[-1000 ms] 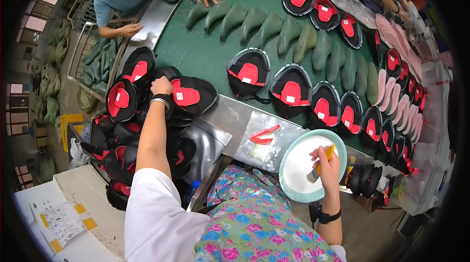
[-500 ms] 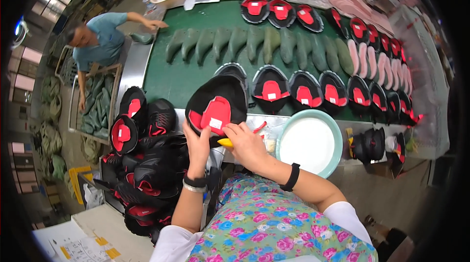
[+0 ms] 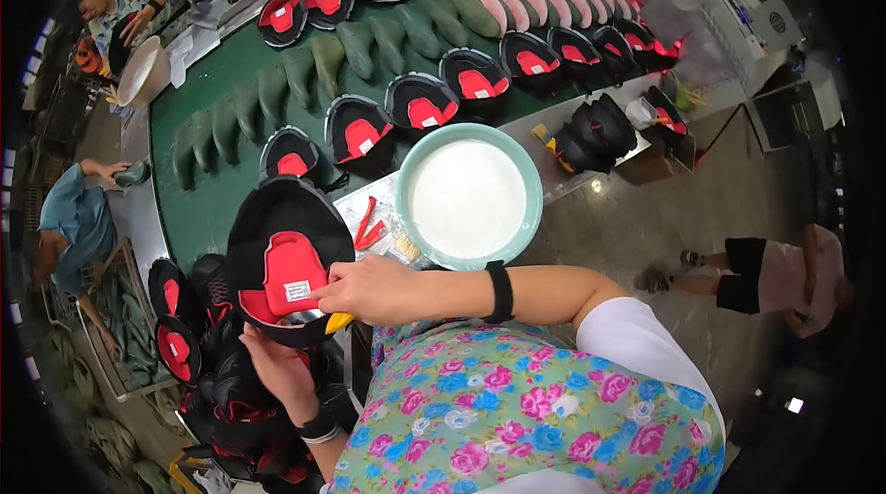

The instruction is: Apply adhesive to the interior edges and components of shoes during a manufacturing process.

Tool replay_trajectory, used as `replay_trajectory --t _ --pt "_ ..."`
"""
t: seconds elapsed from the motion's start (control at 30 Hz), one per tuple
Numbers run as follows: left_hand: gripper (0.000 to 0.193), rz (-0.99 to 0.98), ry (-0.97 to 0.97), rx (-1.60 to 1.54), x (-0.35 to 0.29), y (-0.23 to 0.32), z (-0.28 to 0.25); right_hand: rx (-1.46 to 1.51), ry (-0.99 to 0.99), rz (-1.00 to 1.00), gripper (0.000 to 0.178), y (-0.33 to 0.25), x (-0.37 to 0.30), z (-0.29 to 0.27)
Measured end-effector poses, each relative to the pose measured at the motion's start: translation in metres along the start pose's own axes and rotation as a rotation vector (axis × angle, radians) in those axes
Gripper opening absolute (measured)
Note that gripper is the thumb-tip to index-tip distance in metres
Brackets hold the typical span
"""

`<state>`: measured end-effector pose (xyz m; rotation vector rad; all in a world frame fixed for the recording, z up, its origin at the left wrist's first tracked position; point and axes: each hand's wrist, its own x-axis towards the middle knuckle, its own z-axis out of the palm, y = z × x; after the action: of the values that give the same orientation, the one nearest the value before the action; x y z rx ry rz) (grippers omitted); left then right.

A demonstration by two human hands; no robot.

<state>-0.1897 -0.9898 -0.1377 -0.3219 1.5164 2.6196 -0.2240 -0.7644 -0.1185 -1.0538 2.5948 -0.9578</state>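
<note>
A black shoe upper (image 3: 268, 190) with red lining and a small white label is tilted, its opening toward me. My left hand (image 3: 281, 372) supports it from below, fingers partly hidden behind it. My right hand (image 3: 383, 291) is closed around a yellow-handled tool (image 3: 339, 321), with the fingers at the lining's edge beside the label. The tool's working end is hidden in the upper. Just right of the upper stands a pale green basin (image 3: 531, 203) of white liquid. Red strips (image 3: 371, 234) lie between the upper and the basin.
Rows of similar uppers (image 3: 423, 102), green shoe lasts (image 3: 272, 93) and pink insoles (image 3: 531, 0) cover the green bench (image 3: 180, 208). Black shoes (image 3: 245, 383) are piled at lower left. A co-worker (image 3: 78, 213) handles lasts at left; another person (image 3: 775, 277) stands at right.
My view has turned to the right, so the bench and basin appear shifted left. The upper is still in my left hand, and my right hand with the yellow tool has come against its lining.
</note>
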Motion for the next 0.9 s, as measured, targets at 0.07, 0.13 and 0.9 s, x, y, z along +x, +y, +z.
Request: replay_trajectory --t 0.07,0.13,0.9 --pt "0.042 0.017 0.052 0.465 -0.004 0.003 -0.002 0.122 0.022 0.006 0.036 -0.003 -0.01 -0.006" --pt "0.043 -0.001 -0.104 0.47 -0.012 -0.003 -0.005 0.221 0.001 -0.002 0.038 -0.009 -0.014 -0.008" --pt "0.027 -0.787 -0.601 0.516 -0.027 -0.022 -0.019 0.204 0.808 1.067 0.019 0.142 -0.19 0.075"
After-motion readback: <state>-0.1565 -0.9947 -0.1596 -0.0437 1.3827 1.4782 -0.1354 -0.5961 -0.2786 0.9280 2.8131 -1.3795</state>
